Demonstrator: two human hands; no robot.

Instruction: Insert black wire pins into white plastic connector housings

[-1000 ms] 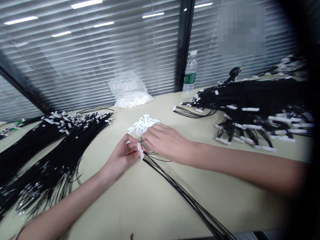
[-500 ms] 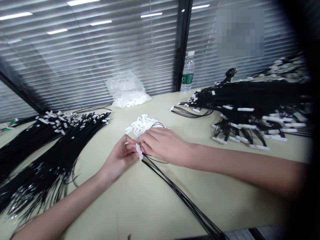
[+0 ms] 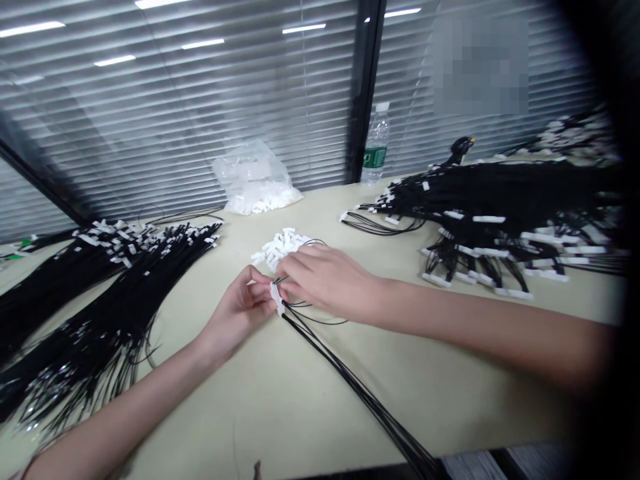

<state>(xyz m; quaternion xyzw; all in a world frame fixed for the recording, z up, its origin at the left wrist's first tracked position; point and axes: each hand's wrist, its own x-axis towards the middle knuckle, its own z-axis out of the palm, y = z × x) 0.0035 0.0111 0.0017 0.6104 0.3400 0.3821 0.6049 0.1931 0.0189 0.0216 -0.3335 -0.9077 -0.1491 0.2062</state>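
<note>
Behind both hands [image 3: 280,293], clear plastic bag [image 3: 253,175] of white connectors [image 3: 265,197].

Bare bench [image 3: 300,400] is lying open in front of both hands, crossed only by the black wire bundle [image 3: 350,383]. Wire heaps are blocking the left side [image 3: 100,293] and right side [image 3: 500,200]. White connector pile [image 3: 280,247] is sitting just behind the hands.
</note>
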